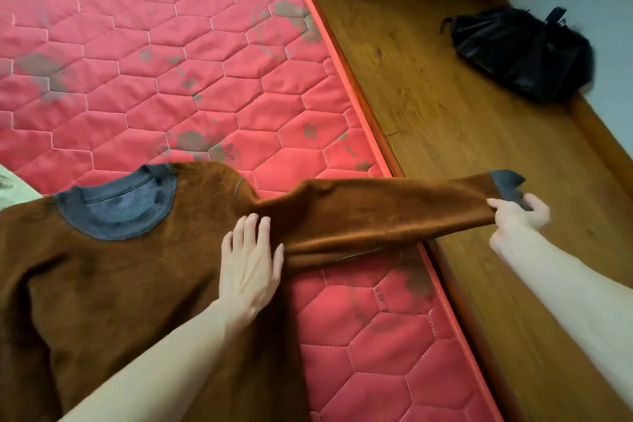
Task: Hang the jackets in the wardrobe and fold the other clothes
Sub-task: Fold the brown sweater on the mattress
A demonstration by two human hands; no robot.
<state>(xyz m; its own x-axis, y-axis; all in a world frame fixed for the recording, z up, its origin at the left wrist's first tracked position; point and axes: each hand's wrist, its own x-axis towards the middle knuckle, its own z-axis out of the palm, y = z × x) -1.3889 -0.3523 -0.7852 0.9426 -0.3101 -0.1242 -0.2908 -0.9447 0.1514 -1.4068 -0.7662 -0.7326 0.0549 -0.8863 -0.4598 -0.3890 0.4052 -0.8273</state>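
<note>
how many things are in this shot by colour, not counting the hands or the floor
brown: 1, the sweater, pressed flat by the left hand, sleeve cuff pinched by the right hand
red: 1, the mattress
black: 1, the bag
pale: 1, a cloth at the left edge
total: 4

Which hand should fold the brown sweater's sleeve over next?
Probably the right hand: it already pinches the sleeve at its grey cuff. The left hand lies flat on the sweater, pinning it.

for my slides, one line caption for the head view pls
Left hand flattens a fuzzy brown sweater on a red quilted mattress; right hand stretches its sleeve.
</note>
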